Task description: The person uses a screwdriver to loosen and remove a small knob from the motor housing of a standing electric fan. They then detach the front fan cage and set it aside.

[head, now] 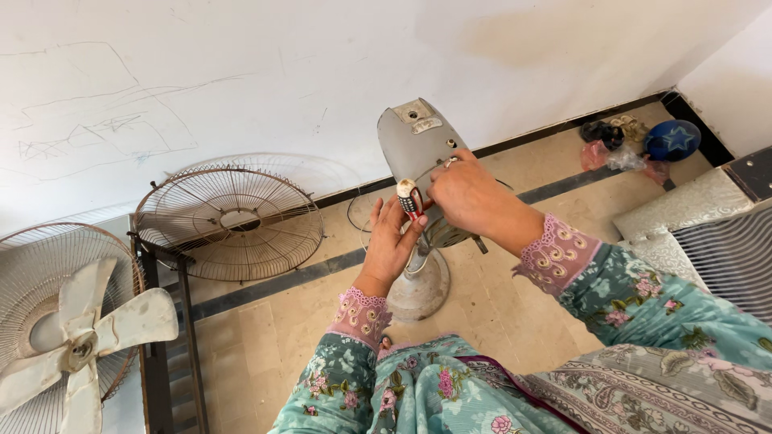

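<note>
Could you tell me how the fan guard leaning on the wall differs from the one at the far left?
The leaning guard is bare, brownish and shows whole; the left guard is paler, cut off by the picture's edge, with white fan blades in front. Both are round wire grilles.

Domestic room: tiled floor (265,337), scribbled white wall (161,80), cushions (683,217), dismantled fan guard (229,221) and fan blades (88,329) alongside.

Fan grille (229,223), fan blades (84,337), blue ball (672,140)
</note>
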